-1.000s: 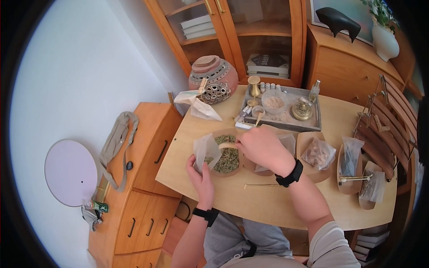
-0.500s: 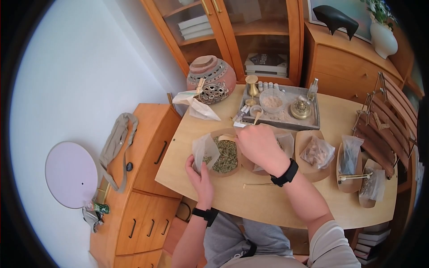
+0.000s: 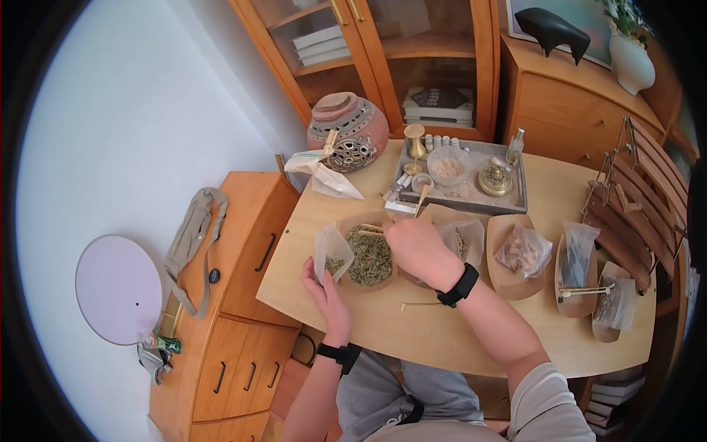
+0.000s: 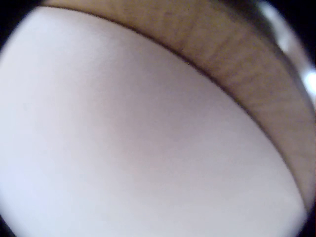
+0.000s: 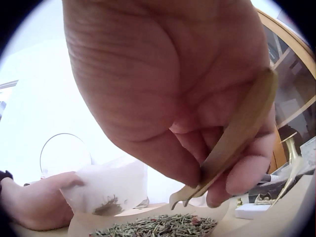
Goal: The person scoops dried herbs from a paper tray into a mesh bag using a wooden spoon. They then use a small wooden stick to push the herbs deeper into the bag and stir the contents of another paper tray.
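In the head view, my left hand [image 3: 329, 303] grips a translucent paper bag [image 3: 328, 245] at its lower left, some dried herbs [image 3: 334, 265] inside. Beside it lies a brown paper tray of dried herbs [image 3: 370, 259]. My right hand [image 3: 423, 252] pinches a pale wooden tool [image 3: 372, 230] above the tray's far side. The right wrist view shows the tool [image 5: 237, 131] between thumb and fingers of my right hand [image 5: 168, 74], its curved tips just above the herbs [image 5: 158, 226]. There my left hand [image 5: 44, 203] touches the bag [image 5: 121, 185]. Blurred skin fills most of the left wrist view.
More paper trays [image 3: 515, 287] with bags stand to the right. Behind are a grey tray [image 3: 524, 177] holding a bowl and brass vessels, and a patterned pot [image 3: 368, 121]. A thin brass tool [image 3: 420, 304] lies near the front; wooden slats [image 3: 622, 221] stand at the right.
My right hand has shifted slightly nearer and the wooden tool has moved a little away from me since the first frame. The bag in my left hand has moved slightly left.
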The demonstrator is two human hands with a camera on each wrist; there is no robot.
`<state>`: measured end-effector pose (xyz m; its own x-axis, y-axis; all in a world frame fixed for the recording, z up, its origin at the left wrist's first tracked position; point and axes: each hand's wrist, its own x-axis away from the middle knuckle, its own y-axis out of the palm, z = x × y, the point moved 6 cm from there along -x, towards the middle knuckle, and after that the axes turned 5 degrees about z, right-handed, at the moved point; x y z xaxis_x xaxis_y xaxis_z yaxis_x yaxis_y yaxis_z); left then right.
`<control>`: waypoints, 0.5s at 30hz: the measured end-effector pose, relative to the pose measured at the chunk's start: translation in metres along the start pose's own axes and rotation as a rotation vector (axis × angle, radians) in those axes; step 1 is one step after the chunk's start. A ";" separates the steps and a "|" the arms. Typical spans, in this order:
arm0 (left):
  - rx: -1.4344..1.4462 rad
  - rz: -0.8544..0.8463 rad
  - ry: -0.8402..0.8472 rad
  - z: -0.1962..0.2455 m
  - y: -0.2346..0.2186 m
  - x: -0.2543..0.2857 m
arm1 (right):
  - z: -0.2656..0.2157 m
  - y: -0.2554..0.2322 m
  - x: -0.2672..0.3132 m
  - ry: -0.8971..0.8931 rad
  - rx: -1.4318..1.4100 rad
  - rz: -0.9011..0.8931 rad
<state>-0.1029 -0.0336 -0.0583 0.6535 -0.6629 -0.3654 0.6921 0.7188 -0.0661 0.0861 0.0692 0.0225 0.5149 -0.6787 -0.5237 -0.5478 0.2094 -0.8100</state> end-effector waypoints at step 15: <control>0.014 0.003 0.004 0.000 0.000 0.001 | -0.015 -0.018 -0.004 -0.056 0.031 -0.013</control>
<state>-0.1030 -0.0342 -0.0590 0.6545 -0.6598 -0.3692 0.6943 0.7178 -0.0519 0.0845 0.0576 0.0431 0.5579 -0.6415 -0.5266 -0.5206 0.2236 -0.8240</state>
